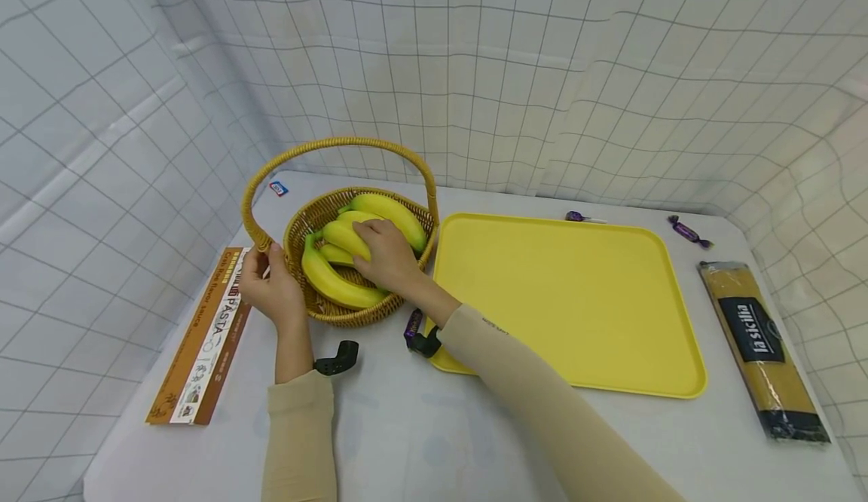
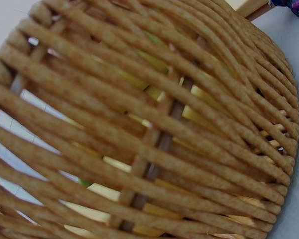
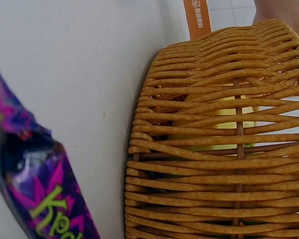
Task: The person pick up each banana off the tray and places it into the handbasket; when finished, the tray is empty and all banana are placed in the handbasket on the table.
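A wicker basket (image 1: 353,319) with a tall arched handle (image 1: 339,142) stands left of the yellow tray, holding several bananas (image 1: 334,282). My left hand (image 1: 276,287) pinches the foot of the handle at the basket's left side. Reaching in from the right, my right hand (image 1: 389,257) grips a banana (image 1: 344,237) in the middle of the bunch; its fingertips are partly hidden. Another banana (image 1: 393,212) lies behind that one. Both wrist views are filled largely by basket weave (image 2: 154,129), with yellow showing through the gaps.
The yellow tray (image 1: 563,298) lies at centre right. Close to the basket is a purple-wrapped candy (image 3: 50,194). A brown pasta box (image 1: 203,336) lies left, a pasta packet (image 1: 759,351) far right. A lollipop (image 1: 575,216) and wrapped candy (image 1: 690,232) lie along the back.
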